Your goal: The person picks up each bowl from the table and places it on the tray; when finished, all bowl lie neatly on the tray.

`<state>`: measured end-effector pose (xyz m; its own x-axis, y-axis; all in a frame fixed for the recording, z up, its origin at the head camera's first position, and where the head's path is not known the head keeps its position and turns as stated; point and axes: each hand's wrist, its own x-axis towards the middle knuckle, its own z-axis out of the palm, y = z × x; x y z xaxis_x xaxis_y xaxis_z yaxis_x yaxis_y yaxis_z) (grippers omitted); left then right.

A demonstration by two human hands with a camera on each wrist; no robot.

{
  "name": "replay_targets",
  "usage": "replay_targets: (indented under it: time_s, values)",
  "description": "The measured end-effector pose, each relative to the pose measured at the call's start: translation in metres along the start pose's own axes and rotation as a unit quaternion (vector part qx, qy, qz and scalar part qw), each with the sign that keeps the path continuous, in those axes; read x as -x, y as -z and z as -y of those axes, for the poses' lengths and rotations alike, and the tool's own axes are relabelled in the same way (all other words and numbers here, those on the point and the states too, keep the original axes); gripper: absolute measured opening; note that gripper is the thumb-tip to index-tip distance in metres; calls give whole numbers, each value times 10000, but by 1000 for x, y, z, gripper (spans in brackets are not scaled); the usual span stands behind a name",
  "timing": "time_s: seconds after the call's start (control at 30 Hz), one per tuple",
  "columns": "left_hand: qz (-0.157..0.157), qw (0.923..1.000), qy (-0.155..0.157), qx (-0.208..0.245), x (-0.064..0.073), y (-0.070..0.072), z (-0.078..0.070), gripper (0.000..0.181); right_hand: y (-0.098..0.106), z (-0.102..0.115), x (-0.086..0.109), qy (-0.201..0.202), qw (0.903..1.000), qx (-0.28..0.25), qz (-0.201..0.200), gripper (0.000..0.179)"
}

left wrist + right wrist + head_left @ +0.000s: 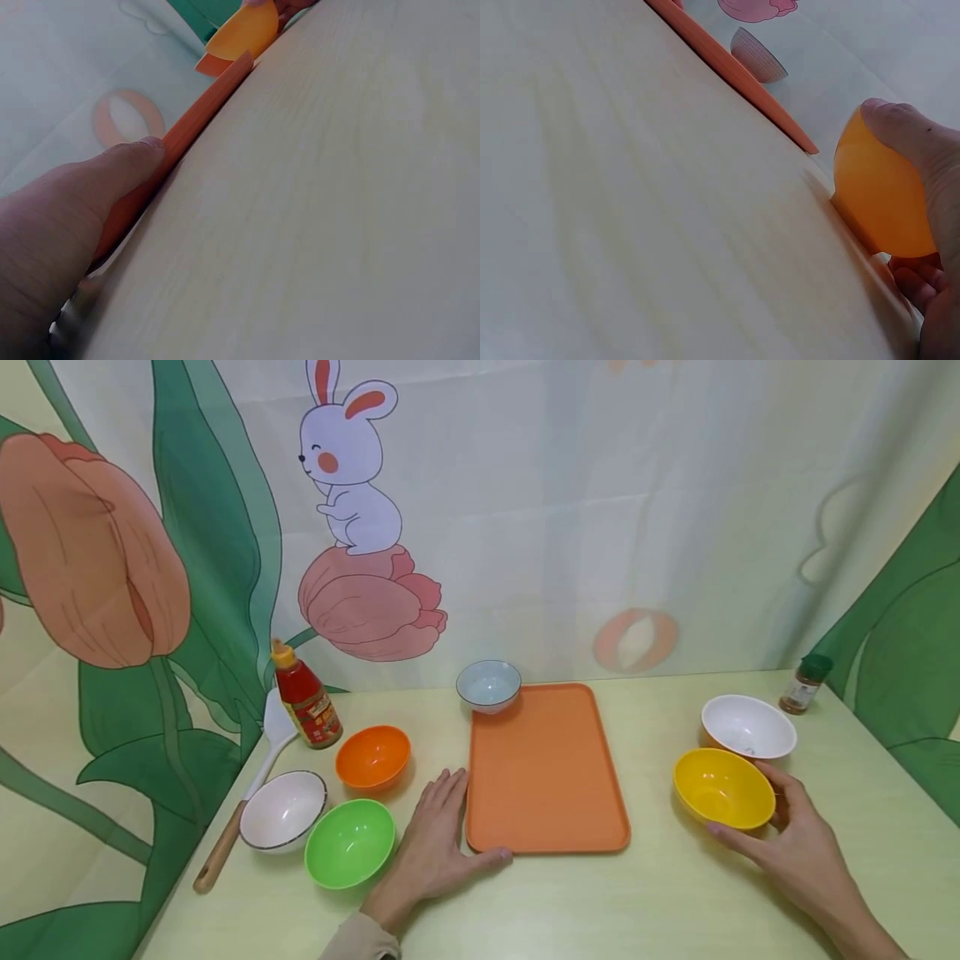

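My right hand grips a yellow bowl, its thumb at the near rim and its fingers round the right side. In the right wrist view the bowl appears tilted, close over the table, with fingertips low beside its base. My left hand lies at the near left corner of an orange tray, fingers extended along the left edge and thumb at the front edge. A light blue bowl overlaps the tray's far left corner. Right behind the yellow bowl stands a white bowl with an orange outside.
Left of the tray are an orange bowl, a green bowl, a white bowl with a dark rim, a red sauce bottle and a wooden-handled spatula. A green-capped spice jar stands far right. A printed curtain hangs behind.
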<state>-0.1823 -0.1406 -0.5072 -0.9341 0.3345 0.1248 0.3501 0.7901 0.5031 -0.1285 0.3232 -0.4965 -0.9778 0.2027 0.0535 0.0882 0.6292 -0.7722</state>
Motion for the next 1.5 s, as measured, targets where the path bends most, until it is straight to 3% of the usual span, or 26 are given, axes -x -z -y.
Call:
replay_targets:
  time_s: [0.37,0.67,1.07,1.5]
  values:
    - [11,10000,-22,-8,0,-1,2,134,-4,0,5,451,9980,-373,-232,114]
    - [-52,9999,-155,4,-1,-2,-1,133,-12,20,-6,829,9948,-597,28,110]
    - [10,9997,-235,-7,-2,-2,-5,131,-20,66,-50,1262,9887,-778,199,113]
    - [34,10000,-48,-37,-1,2,-1,132,-53,109,-114,1315,9822,-1216,565,110]
